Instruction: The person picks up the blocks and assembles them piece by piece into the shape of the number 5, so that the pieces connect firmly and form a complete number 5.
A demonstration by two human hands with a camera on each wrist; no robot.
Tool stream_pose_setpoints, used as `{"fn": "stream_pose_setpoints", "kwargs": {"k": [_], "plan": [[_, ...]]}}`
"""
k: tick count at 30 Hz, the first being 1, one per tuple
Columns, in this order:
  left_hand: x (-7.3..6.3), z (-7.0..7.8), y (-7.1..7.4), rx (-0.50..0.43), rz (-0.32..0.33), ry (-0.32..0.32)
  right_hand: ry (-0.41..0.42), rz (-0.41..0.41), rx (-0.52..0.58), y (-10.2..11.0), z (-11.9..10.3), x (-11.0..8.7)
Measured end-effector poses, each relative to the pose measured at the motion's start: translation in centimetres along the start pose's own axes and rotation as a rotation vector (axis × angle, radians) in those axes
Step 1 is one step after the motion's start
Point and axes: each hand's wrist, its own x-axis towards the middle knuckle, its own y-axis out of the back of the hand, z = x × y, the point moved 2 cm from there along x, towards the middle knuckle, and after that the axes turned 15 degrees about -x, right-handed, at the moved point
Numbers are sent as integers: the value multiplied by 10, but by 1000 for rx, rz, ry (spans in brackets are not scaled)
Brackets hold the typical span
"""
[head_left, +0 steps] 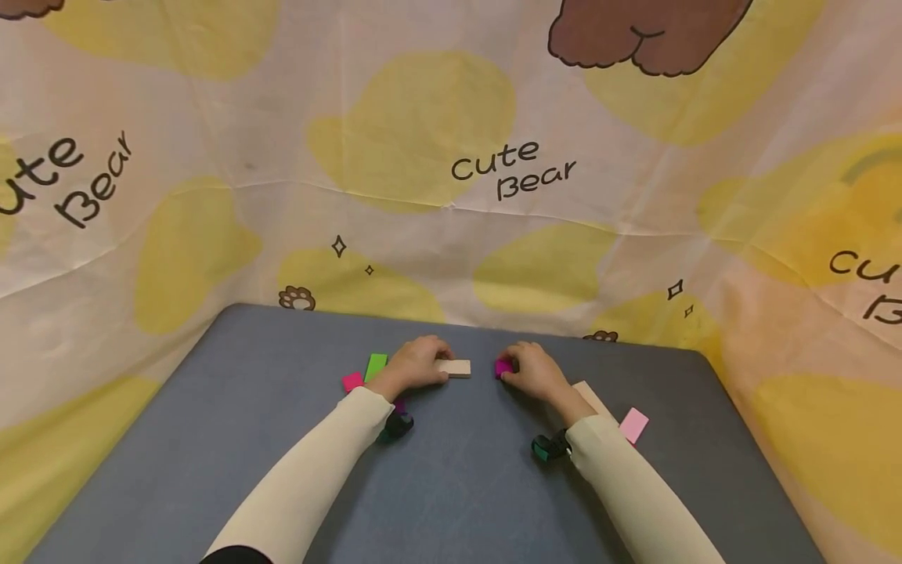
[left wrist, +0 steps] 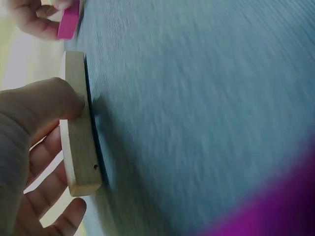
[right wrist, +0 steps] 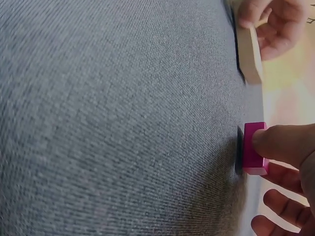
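Pale sleeves (head_left: pixel 303 478) come nearest. Near the woven-looking bench's (head_left: pixel 444 486) far edge, the left hand (head_left: pixel 416 364) pinches a squared wooden bar (head_left: pixel 458 368) between thumb and fingers; the right hand (head_left: pixel 533 372) pinches a glossy magenta block (right wrist: pixel 253 150) likewise, perhaps leaving facing ends free. A green block (head_left: pixel 377 366) lies toward the left edge.

On the patterned cloth backdrop (head_left: pixel 395 133), dark handwritten-style lettering reads "Cute Bear" at the centre (head_left: pixel 517 186), "ute Bear" in the cut-off print at the left edge (head_left: pixel 84 205), and "Cu" above "B" in the cut-off print at the right edge (head_left: pixel 876 270).
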Motion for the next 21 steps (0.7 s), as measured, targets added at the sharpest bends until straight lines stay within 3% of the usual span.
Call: {"fn": "stream_pose_setpoints", "kwargs": {"k": [13, 21], "plan": [[15, 11, -17, -45, 23, 33, 4, 27, 10, -2, -7, 2], [22, 12, -24, -52, 10, 16, 0, 43, 6, -2, -11, 2]]}}
